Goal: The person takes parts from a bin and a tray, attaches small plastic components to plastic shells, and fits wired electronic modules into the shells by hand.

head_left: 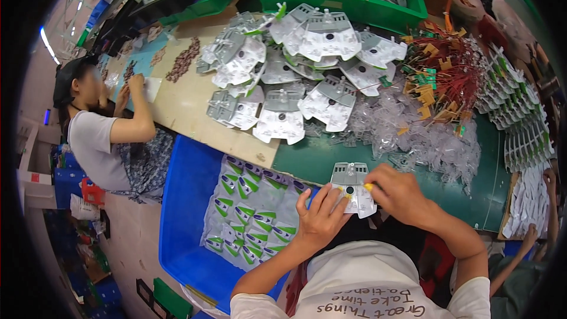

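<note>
A white plastic shell (358, 199) with a grey ribbed top part and a dark round spot in its middle is held at the table's near edge. My left hand (322, 215) grips it by its left side, with a bit of yellow at a fingertip. Curled over the shell's right edge is my right hand (398, 192), fingers pinched together and a yellow tip showing. Whatever lies inside that pinch is hidden. Just beyond, on the green mat, spreads a heap of clear plastic pieces (407, 133).
Similar shells (280, 115) are piled ahead, below a green bin (348, 3) of grey parts. Red wires with small boards (443, 71) lie right, beside stacked shells (514, 106). A blue tub (183, 201) holds green-and-white pieces. A co-worker (112, 124) sits left; another person's hand (527, 236) shows right.
</note>
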### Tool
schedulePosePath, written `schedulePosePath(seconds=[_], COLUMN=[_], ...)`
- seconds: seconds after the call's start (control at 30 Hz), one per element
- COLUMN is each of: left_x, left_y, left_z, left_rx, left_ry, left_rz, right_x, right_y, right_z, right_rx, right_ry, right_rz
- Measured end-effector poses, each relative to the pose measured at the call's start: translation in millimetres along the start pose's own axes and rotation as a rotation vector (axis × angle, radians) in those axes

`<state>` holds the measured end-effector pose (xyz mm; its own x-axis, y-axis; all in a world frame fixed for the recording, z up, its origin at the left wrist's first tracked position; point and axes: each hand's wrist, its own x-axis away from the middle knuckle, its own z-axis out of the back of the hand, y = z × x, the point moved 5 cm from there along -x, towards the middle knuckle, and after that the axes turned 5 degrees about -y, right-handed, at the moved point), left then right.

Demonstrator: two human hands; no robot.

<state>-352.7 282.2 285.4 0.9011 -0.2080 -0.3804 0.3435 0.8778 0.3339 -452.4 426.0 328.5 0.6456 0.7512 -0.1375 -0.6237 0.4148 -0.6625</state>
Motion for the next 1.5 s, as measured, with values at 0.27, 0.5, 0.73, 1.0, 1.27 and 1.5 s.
schedulePosePath(seconds=[0.27, 0.5, 0.73, 1.0, 1.27, 1.5], left_x=[-14, -63, -91, -58, -26, -32], left_y=[-1, -59, -80, -35, -54, -67], left_z=[-11, 10, -4, 20, 12, 5], left_rx=[0.039, -0.039, -0.586, -0.093, 0.155, 0.17], left_ry=[-0.087, 0.07, -0.102, 0.067, 0.274, 0.141], left_rz=[-0.005, -0.063, 0.005, -0.001, 0.31, 0.353], right_x=[-4, -2, 8, 17, 13, 15], right_y=[-1, 0, -2, -2, 7, 7], right_z=[-38, -29, -28, -22, -21, -20], right_rx=[0.497, 0.396, 0.371, 0.33, 0.293, 0.255], right_ry=[-0.146, -0.108, -0.14, -0.213, -0.217, -0.203], right_rz=[0.056, 0.118, 0.075, 0.06, 0.065, 0.08])
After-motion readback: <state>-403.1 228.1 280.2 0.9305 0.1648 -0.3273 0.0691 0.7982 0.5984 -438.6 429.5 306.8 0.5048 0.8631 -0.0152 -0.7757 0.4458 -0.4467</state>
